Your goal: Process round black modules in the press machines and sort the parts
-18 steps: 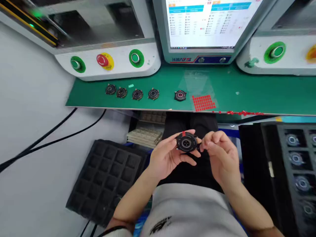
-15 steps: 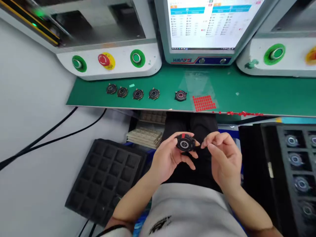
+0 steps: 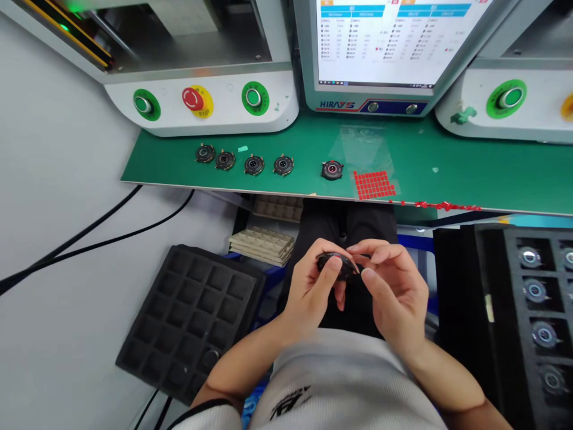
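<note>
A person's left hand [image 3: 308,292] cradles a round black disc-shaped component [image 3: 338,264], tilted nearly edge-on above the lap, its fingers curled closed around the rim. The right hand [image 3: 396,292] stands half-curled, its fingertips [image 3: 358,251] at the same rim; whether they grip it cannot be told. Held by the edge, the disc could slip if the fingers loosen and fall to the lap or floor.

Left of the hands lies a black foam tray with square pockets [image 3: 190,316]; beyond it sits a stack of beige moulded trays [image 3: 262,246]. To the right, a black compartment tray [image 3: 496,322] shows four round silver-centred parts [image 3: 544,334] in one column, with others cut off by the frame.

On a green bench strip [image 3: 447,173] rest five round black components: four in a row [image 3: 253,164], one apart [image 3: 332,170]. Beside them is a red grid of small squares [image 3: 373,185], with red scraps [image 3: 447,206] at the edge, where a sleeve could snag them. Behind stand a HIRAYS monitor [image 3: 385,42] and two white machine consoles [image 3: 201,104], with one red emergency stop button [image 3: 193,99].
</note>
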`<state>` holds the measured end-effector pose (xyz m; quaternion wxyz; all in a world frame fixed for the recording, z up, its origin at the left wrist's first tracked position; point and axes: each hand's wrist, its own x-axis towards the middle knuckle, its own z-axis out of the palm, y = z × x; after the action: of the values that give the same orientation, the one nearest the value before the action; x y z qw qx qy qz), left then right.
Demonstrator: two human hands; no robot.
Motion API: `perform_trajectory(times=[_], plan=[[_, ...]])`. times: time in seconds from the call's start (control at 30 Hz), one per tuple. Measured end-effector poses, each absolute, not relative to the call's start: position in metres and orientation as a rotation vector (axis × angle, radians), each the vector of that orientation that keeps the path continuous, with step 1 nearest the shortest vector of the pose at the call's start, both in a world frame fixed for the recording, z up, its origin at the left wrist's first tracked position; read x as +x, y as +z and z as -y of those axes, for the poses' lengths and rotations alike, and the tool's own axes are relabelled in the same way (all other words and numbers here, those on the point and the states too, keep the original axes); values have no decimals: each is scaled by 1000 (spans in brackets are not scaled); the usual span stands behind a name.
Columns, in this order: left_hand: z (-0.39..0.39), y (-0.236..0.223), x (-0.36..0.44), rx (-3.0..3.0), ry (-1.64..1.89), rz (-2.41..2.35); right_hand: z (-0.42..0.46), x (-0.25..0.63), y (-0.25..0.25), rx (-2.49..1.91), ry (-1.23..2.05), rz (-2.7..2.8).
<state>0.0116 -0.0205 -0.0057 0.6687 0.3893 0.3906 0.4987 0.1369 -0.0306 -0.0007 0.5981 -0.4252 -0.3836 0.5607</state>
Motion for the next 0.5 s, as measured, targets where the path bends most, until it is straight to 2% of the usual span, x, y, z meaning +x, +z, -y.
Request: perform_trajectory(times=[0.17, 0.4, 0.5], plan=[[22, -4, 11, 944, 1133, -902, 29, 132, 6, -957, 1378, 854], [24, 2, 14, 1385, 1163, -1058, 22, 131, 11, -939, 1708, 725], [23, 4, 13, 1500, 1127, -1066, 20, 132, 12, -919, 1746, 675]])
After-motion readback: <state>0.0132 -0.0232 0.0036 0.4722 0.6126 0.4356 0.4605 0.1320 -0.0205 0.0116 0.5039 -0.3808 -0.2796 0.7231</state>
